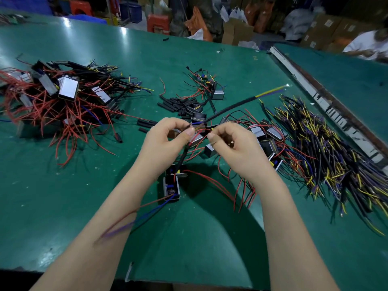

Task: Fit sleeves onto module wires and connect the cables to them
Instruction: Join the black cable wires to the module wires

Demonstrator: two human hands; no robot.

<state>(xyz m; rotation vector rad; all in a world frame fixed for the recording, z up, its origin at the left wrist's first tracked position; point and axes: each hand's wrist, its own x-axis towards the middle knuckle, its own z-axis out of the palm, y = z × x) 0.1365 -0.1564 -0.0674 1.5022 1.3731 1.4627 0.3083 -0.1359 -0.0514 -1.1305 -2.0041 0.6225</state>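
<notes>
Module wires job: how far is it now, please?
Done, apparently: the left pile holds modules with wires. In hand: left hand and right hand pinch wire ends of one module and a black cable. Left: modules, sleeves, cable heap.

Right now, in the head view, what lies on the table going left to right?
Red-wire module pile → loose black sleeves → left hand → right hand → cable pile → metal strip at the table's edge.

green table point(84, 185), red wires point(42, 106), black sleeves point(178, 103)
</notes>
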